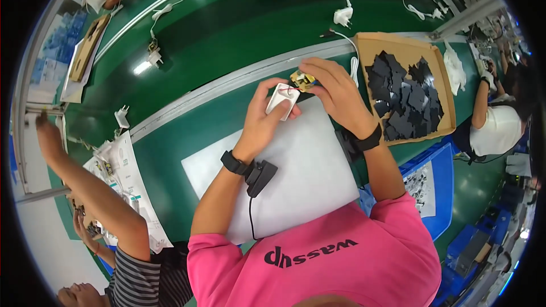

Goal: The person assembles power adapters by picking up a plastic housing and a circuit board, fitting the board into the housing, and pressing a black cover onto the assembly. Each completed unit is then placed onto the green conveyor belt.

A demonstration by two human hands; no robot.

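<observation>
Between finger and thumb, my left hand [260, 122] grips a white plastic charger housing [282, 101], its hollow side facing up. My right hand [340, 98] pinches a small circuit board [302, 81] with yellow parts on it, just to the right of the housing. A thin red wire runs between the board and the housing. Both hands are above the far edge of a white foam sheet [284, 159] on the green bench. Black bands circle both wrists; a black box with a cable hangs at the left one.
A cardboard tray [449, 91] of black sheet pieces stands right, above a blue bin [443, 193]. Beyond a metal rail [216, 90], white chargers [343, 17] with cables lie on a green belt [244, 17]. A co-worker's arm [96, 182] reaches in at left, beside papers [133, 187].
</observation>
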